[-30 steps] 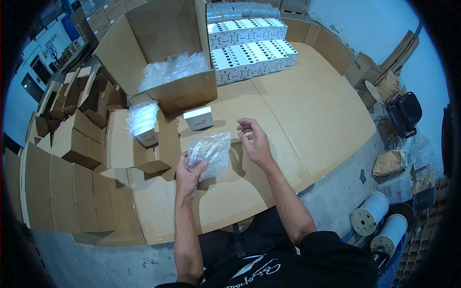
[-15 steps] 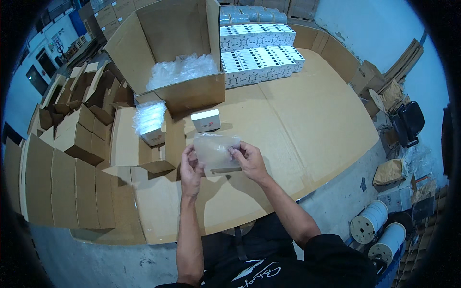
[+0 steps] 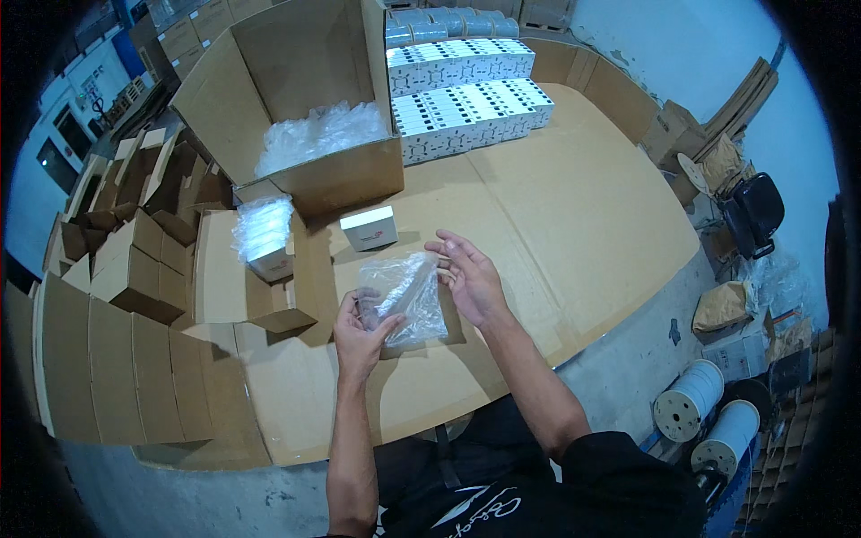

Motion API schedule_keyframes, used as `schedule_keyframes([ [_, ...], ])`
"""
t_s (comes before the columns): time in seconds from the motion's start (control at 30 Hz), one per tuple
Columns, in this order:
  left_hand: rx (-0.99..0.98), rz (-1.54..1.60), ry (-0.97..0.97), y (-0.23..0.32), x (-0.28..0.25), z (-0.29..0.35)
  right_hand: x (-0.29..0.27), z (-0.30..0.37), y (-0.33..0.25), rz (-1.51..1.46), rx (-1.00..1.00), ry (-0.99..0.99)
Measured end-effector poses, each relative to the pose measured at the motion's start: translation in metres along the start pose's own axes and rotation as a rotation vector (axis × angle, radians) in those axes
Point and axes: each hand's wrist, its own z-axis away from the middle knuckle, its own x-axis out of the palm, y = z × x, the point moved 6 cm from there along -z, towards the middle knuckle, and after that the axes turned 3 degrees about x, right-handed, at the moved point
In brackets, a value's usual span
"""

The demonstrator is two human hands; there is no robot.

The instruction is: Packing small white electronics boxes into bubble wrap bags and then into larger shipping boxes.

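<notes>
Inside clear plastic bag (image 3: 405,299) (both hands' grip), contents indistinct.

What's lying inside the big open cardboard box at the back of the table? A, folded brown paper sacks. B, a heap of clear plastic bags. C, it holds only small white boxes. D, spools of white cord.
B: the big open cardboard box shows a crumpled heap of clear plastic bags on its floor, much like the clear bag held between the left hand and right hand.
</notes>
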Motion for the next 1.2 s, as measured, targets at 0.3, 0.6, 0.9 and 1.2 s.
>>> schedule_keyframes([
  [0.3,-0.035,-0.021,0.169,-0.022,-0.027,-0.005,0.017,0.027,0.028,0.849,-0.341,-0.053],
  [0.6,0.108,-0.132,0.071,-0.002,-0.009,-0.002,0.003,0.02,0.037,0.819,-0.311,-0.101],
  [0.9,-0.111,-0.075,-0.052,-0.003,0.0,-0.001,0.016,-0.009,-0.038,0.597,-0.403,-0.178],
  [1.2,-0.04,-0.184,-0.014,-0.013,-0.003,-0.002,0.079,0.014,-0.049,1.467,-0.816,-0.519],
])
